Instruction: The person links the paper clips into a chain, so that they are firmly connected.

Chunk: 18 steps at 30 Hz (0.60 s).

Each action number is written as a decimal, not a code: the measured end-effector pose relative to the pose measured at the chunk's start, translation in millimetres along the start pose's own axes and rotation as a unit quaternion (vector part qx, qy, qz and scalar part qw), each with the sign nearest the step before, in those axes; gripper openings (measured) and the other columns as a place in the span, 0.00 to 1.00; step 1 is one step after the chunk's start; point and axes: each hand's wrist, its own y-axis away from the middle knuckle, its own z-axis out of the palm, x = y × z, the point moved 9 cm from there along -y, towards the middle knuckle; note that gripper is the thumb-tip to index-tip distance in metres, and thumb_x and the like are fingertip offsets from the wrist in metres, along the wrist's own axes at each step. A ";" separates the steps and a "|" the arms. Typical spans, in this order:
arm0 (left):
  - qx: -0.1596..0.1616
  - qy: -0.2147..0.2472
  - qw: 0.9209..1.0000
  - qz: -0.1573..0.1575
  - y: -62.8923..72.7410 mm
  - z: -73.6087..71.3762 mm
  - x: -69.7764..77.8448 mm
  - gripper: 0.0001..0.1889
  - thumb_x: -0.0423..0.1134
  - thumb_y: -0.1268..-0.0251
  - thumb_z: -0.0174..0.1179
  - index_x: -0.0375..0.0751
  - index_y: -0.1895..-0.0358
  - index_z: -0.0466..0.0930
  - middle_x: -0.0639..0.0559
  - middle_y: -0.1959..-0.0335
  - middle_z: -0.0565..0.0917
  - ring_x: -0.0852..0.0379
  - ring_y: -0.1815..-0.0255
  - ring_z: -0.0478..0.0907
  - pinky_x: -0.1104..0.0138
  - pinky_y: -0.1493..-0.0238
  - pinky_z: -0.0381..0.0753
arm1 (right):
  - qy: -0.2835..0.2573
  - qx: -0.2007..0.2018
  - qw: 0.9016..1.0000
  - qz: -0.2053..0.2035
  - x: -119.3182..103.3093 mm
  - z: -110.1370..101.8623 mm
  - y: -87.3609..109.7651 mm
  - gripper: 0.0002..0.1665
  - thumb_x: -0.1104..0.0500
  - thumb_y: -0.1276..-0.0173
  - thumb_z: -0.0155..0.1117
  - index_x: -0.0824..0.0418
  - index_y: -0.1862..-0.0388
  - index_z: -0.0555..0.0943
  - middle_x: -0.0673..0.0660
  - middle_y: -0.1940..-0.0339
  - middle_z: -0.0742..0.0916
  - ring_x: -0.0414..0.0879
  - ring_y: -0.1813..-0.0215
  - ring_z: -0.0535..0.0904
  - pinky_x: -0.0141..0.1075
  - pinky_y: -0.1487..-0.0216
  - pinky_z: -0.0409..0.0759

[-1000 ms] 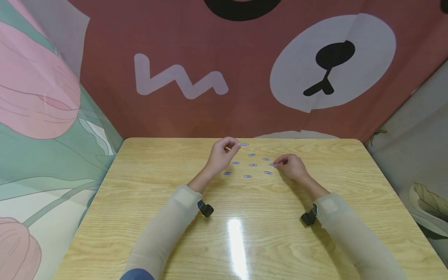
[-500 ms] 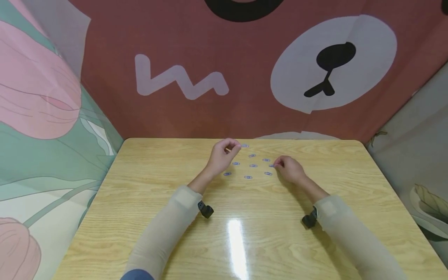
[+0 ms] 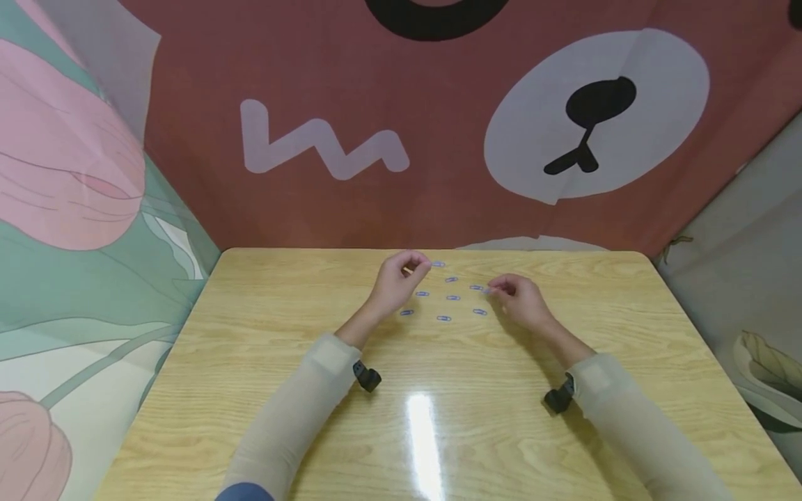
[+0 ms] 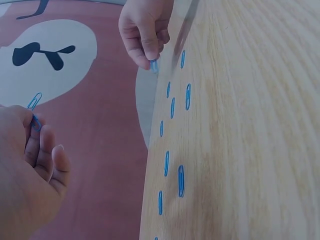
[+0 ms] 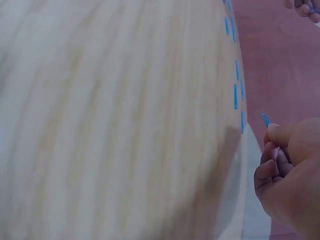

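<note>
My left hand [image 3: 395, 282] is over the far part of the table, a blue paper clip [image 4: 34, 101] pinched between its thumb and finger. One end of that clip sticks out beyond the fingertips. Facing it from the right, my right hand [image 3: 525, 300] pinches another blue paper clip [image 5: 265, 119] by its end, held up off the tabletop in the right wrist view. Between and below the two hands lie several more blue paper clips, among them a middle clip [image 3: 453, 298] and a front clip [image 3: 443, 318], spread loosely in rough rows.
The wooden table [image 3: 301, 306] ends at a far edge just behind the hands. A reddish-brown cloth [image 3: 351, 209] with a bear print hangs beyond it. Flowered cloth [image 3: 75, 153] hangs at the left. A black camera sits on each wrist.
My right hand, with its paper clip, has shifted slightly up and back toward the far edge. My left hand has stayed almost in place, still holding its clip. The clips on the table lie as before.
</note>
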 end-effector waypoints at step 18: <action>0.003 0.009 1.000 0.012 0.7 -1.7 5.9 0.10 0.39 0.23 0.59 0.35 0.55 0.83 0.42 0.61 0.84 0.55 0.62 0.78 0.67 0.62 0.76 | -0.111 0.001 0.990 -0.082 -71.3 -18.1 -0.3 0.11 0.60 0.22 0.61 0.68 0.55 0.84 0.56 0.62 0.87 0.41 0.68 0.75 0.31 0.68 0.73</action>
